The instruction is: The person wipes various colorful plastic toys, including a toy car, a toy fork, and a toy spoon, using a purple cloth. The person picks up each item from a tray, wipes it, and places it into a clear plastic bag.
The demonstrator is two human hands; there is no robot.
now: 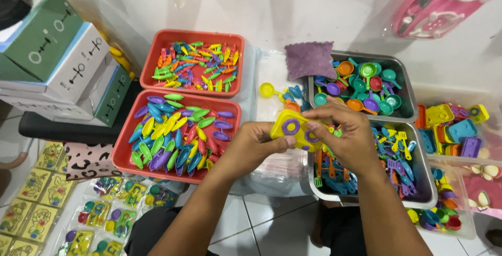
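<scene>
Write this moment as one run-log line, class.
left hand: grips yellow toy stove | right hand: grips same stove | beside: red tray of coloured plastic pieces | behind: metal tray of toy pans

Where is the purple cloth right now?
In the head view the purple cloth lies upper centre, draped over the left rim of the metal tray of toy pans, to the right of the upper red tray.

My left hand (256, 143) sits at the middle of the frame, fingers curled, thumb pressed forward in a pinch. My right hand (342, 133) arches just beside it, fingertips bent down and gripping, both bare forearms rising from the bottom edge
</scene>
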